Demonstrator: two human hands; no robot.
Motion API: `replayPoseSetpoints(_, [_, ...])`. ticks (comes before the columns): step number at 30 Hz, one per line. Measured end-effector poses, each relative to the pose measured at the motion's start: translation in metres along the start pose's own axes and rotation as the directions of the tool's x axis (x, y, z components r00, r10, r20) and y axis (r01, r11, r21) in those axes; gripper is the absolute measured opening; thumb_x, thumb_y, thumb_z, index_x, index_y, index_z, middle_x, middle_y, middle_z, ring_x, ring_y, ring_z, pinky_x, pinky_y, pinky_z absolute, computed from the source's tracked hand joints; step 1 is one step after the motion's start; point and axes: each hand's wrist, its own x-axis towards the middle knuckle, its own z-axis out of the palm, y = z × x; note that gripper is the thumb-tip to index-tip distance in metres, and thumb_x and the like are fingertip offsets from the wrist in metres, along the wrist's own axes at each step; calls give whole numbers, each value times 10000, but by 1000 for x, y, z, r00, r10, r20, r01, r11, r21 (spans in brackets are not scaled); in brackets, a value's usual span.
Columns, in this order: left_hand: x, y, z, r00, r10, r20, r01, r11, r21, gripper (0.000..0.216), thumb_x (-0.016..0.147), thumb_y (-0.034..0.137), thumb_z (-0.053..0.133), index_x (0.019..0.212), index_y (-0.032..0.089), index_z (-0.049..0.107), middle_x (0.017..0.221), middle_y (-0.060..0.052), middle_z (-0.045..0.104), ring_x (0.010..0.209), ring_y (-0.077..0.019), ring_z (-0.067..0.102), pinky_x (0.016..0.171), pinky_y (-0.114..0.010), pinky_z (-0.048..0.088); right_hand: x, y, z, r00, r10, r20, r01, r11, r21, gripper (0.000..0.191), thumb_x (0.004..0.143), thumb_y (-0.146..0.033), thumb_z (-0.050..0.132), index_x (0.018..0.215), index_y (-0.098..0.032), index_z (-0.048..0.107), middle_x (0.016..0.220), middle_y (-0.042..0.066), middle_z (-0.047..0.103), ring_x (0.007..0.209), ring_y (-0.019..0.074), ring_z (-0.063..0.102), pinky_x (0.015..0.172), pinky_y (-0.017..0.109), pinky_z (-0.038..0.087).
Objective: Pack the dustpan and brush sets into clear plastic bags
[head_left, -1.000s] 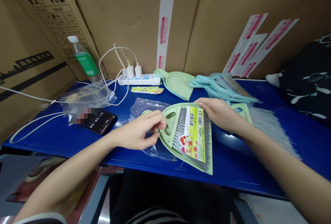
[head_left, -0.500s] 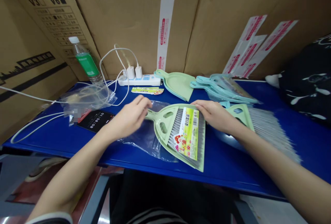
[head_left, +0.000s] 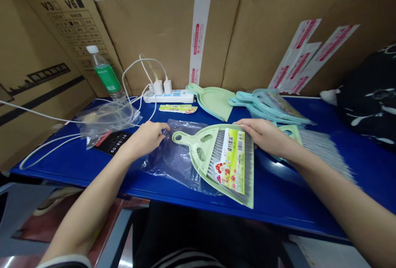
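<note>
Here, dustpan [head_left: 216, 156] flat, handle pointing left

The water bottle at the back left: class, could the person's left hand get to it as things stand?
Probably yes. The left hand lies on the clear plastic bag, holding nothing firmly. Only loose white cables and another crumpled bag lie before the water bottle.

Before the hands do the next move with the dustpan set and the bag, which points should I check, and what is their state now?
1. Left hand touches the clear plastic bag: ok.
2. Right hand rests on the pale green plastic dustpan with grey brush: ok.
3. Bag mouth open: cannot tell.
4. Yellow-green label card lies on the brush: ok.
5. Dustpan fully on the blue table: ok.
</note>
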Motion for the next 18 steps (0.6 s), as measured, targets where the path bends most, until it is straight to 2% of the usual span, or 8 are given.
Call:
replayPoseSetpoints(5, [-2, 0, 0, 999, -11, -52, -5, 956, -293, 259, 751, 40, 469, 953, 193, 523, 695, 41, 685, 491, -112, 631, 546, -211, 476, -1, -1, 2, 1000, -26, -5, 26, 999, 23, 350, 872, -283, 325, 842, -238, 670, 746, 33, 717, 701, 229, 672, 616, 326, 515])
replayPoseSetpoints(9, [1, 0, 3, 993, -6, -116, -50, 877, -477, 161, 775, 117, 526, 875, 208, 437, 763, 25, 690, 476, -99, 634, 505, -198, 474, -1, -3, 7, 1000, -12, -14, 13, 999, 42, 365, 875, -311, 315, 849, -239, 672, 774, 39, 716, 713, 230, 669, 643, 333, 512])
replayPoseSetpoints(14, [4, 0, 6, 996, -2, -89, -45, 853, -520, 218, 737, 160, 597, 850, 210, 417, 768, 20, 673, 452, -96, 626, 482, -201, 474, 2, -4, 13, 1000, -3, -3, 3, 998, 60, 407, 866, -366, 301, 881, -210, 677, 849, 79, 727, 769, 258, 665, 699, 378, 511])
replayPoseSetpoints(18, [4, 1, 8, 999, 31, -37, -47, 840, -540, 159, 779, 144, 520, 866, 211, 404, 744, 29, 639, 452, -104, 631, 437, -194, 457, 1, -3, 14, 999, -49, 23, 45, 985, 166, 427, 862, -453, 351, 897, -194, 689, 960, 91, 732, 804, 256, 654, 761, 401, 512])
